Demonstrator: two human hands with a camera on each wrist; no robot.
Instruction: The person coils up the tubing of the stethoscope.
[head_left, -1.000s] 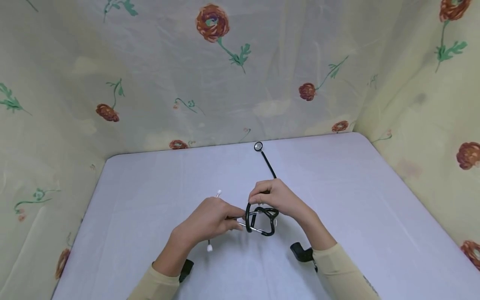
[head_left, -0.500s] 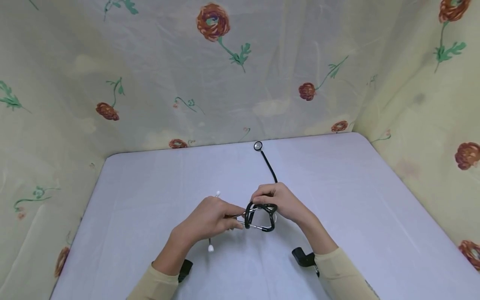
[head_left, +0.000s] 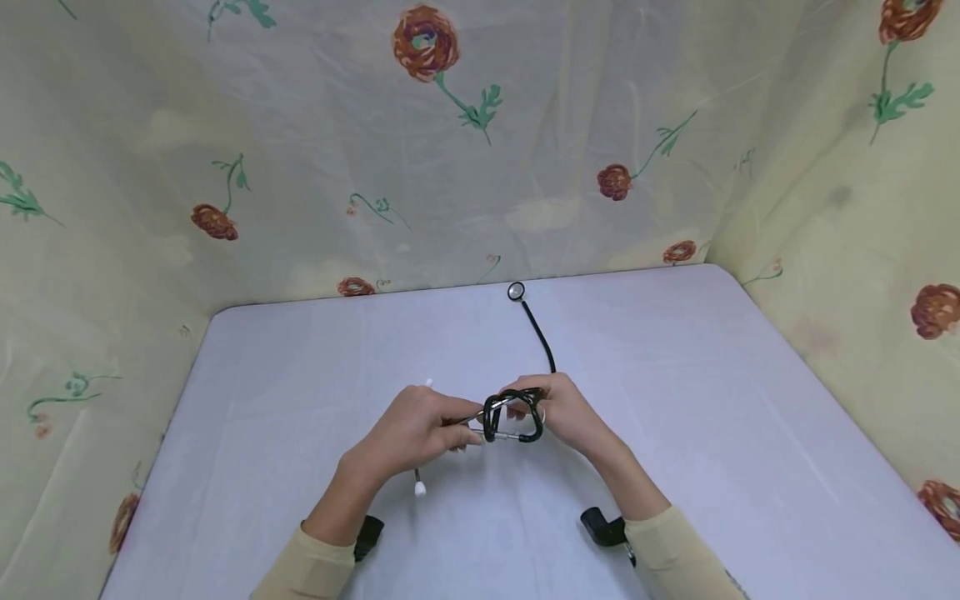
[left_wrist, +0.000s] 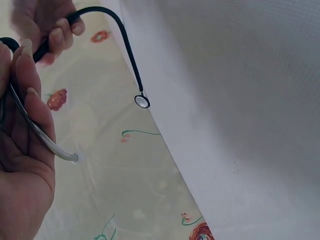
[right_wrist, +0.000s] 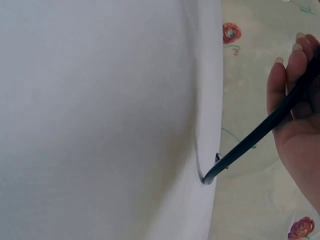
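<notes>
Stethoscope point(head_left: 490, 423) at white table point(head_left: 322, 358), floral sheeting point(head_left: 300, 125) behind

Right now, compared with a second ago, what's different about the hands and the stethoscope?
In the head view, the right hand moved slightly down and the coil moved up, now overlapping that hand. Nothing was visibly let go: the left hand, which barely moved, and the right still grip the stethoscope. The chest piece stayed at the far edge of the table.

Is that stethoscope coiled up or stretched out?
Partly coiled: its tube loops between the left hand and right hand, but the rest runs over the table to the chestpiece.
</notes>
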